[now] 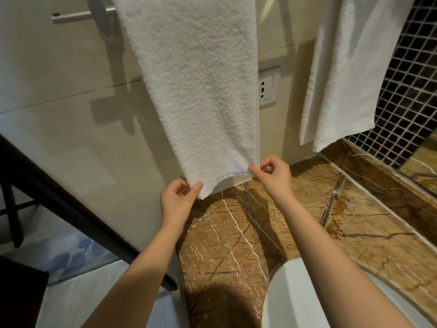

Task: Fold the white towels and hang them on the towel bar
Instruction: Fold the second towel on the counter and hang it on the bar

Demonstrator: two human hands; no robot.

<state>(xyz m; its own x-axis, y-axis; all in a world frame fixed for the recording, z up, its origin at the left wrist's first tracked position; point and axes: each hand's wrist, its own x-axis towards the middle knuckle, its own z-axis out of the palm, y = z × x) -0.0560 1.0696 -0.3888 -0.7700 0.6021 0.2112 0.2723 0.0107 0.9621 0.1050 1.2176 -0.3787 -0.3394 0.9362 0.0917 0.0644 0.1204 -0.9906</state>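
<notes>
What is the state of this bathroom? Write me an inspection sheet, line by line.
Surface: brown veined marble floor.
Job's things: white towel hangs flat, top out of view; second white towel hangs at right; metal towel bar shows upper left.
Clutter: nothing seen.
Hands: left hand pinches the first towel's lower left corner; right hand pinches its lower right corner.
Cables: nothing seen; wall socket has nothing plugged in.
Surroundings: cream wall tiles, dark mosaic wall at right, white toilet lid below.
</notes>
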